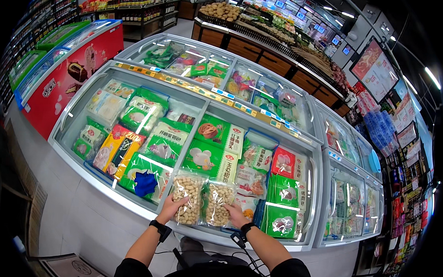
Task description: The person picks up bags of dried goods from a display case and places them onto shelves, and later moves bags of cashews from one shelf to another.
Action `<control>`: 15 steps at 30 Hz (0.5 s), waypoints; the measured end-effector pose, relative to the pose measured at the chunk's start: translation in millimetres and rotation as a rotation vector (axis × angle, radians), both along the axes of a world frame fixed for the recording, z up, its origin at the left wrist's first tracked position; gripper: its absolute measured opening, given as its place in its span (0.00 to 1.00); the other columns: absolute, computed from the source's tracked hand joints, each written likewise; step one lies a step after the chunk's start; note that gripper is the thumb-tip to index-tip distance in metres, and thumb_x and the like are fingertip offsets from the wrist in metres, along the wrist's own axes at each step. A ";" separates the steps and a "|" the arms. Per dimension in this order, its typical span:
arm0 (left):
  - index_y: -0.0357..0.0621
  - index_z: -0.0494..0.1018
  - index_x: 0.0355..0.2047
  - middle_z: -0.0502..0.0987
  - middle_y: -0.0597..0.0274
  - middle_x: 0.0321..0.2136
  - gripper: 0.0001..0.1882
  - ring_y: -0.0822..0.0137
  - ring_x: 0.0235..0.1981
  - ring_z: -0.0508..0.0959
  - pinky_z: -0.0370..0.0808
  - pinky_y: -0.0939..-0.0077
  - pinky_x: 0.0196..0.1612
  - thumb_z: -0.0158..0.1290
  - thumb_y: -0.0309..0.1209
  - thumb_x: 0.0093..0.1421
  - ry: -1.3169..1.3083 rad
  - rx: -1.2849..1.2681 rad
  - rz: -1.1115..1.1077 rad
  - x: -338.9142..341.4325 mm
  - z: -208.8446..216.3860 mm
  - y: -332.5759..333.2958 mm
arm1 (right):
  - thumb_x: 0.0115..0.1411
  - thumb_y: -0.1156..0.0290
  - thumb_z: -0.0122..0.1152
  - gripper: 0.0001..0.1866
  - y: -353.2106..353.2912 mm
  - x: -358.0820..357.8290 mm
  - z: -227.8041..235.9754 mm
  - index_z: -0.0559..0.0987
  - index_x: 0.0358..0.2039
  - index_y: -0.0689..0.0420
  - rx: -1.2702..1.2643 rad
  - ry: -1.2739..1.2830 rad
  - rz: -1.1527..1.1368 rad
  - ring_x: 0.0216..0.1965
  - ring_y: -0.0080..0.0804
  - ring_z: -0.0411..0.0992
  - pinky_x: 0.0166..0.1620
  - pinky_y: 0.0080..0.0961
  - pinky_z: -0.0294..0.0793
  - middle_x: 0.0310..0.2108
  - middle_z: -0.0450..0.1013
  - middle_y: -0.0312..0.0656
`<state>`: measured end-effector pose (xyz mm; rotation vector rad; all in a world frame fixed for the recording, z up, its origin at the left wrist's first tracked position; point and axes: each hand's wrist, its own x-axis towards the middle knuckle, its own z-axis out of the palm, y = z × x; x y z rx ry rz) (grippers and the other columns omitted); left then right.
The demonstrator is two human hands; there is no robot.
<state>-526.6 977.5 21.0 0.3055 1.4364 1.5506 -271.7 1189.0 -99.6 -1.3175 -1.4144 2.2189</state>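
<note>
Peanut bag, clear plastic, is at seven o'clock in the head view; the left hand, partly closed, grips its outer edge. Beside it at six o'clock, the right hand similarly holds another clear nut bag. Both overlap the chest freezer's near edge.

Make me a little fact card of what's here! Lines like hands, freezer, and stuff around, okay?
Left hand: holding a clear bag of nut-like pieces
Right hand: holding another clear bag, with nut-like pieces too
Under the bags: glass-topped freezer with many green packs
Far left: red freezer with ice-cream pictures
Behind: produce stand
Unclear: whether the bags touch the glass
</note>
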 end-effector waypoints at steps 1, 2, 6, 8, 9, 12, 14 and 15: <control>0.33 0.70 0.45 0.78 0.57 0.38 0.27 0.69 0.35 0.78 0.75 0.74 0.40 0.63 0.41 0.52 0.086 -0.052 -0.005 -3.1 2.0 -2.3 | 0.60 0.65 0.59 0.13 -9.4 -4.3 32.4 0.73 0.43 0.56 -0.056 -0.010 -0.036 0.40 0.25 0.70 0.43 0.25 0.70 0.41 0.72 0.36; 0.32 0.70 0.45 0.77 0.56 0.38 0.29 0.66 0.37 0.78 0.74 0.72 0.41 0.63 0.42 0.51 0.168 -0.105 -0.007 -5.1 3.8 -5.4 | 0.60 0.64 0.59 0.12 -19.0 -10.0 66.7 0.73 0.41 0.55 -0.110 -0.024 -0.068 0.40 0.24 0.69 0.43 0.24 0.69 0.40 0.72 0.35; 0.30 0.71 0.41 0.70 0.46 0.42 0.33 0.51 0.47 0.68 0.65 0.61 0.51 0.64 0.48 0.46 0.925 -0.266 0.152 12.0 -10.3 0.3 | 0.59 0.64 0.57 0.08 -33.2 -12.0 111.2 0.72 0.38 0.49 -0.250 -0.044 -0.179 0.37 0.24 0.66 0.43 0.30 0.65 0.33 0.68 0.30; 0.32 0.72 0.39 0.70 0.46 0.43 0.30 0.50 0.47 0.67 0.64 0.61 0.52 0.63 0.48 0.46 0.831 -0.141 0.182 22.1 -0.2 8.0 | 0.59 0.65 0.56 0.08 -40.1 -11.5 108.8 0.71 0.39 0.48 -0.215 -0.054 -0.189 0.36 0.24 0.66 0.43 0.30 0.65 0.32 0.67 0.30; 0.32 0.72 0.39 0.70 0.47 0.43 0.30 0.50 0.47 0.67 0.64 0.62 0.52 0.63 0.48 0.47 0.839 -0.114 0.159 26.0 -2.7 11.8 | 0.59 0.66 0.56 0.08 -41.9 -12.3 109.1 0.70 0.39 0.47 -0.193 -0.063 -0.196 0.36 0.24 0.65 0.43 0.30 0.64 0.32 0.67 0.30; 0.34 0.73 0.40 0.70 0.47 0.42 0.29 0.50 0.46 0.68 0.65 0.62 0.50 0.62 0.47 0.49 0.816 -0.049 0.086 40.5 -16.2 23.2 | 0.60 0.67 0.55 0.07 -47.2 -13.0 115.4 0.70 0.39 0.47 -0.186 -0.064 -0.209 0.35 0.24 0.65 0.42 0.30 0.64 0.32 0.67 0.30; 0.34 0.73 0.41 0.70 0.48 0.42 0.28 0.50 0.45 0.68 0.65 0.61 0.49 0.62 0.47 0.49 0.947 -0.182 0.078 50.6 -26.0 27.8 | 0.59 0.67 0.55 0.07 -46.8 -7.0 115.3 0.70 0.38 0.47 -0.166 -0.063 -0.179 0.35 0.23 0.65 0.42 0.30 0.64 0.32 0.67 0.30; 0.35 0.74 0.41 0.70 0.48 0.42 0.28 0.49 0.45 0.68 0.65 0.60 0.49 0.62 0.47 0.49 1.016 -0.249 0.070 55.3 -23.3 29.9 | 0.59 0.67 0.55 0.07 -45.9 -3.2 114.1 0.70 0.38 0.47 -0.158 -0.058 -0.168 0.34 0.23 0.65 0.42 0.29 0.64 0.31 0.66 0.29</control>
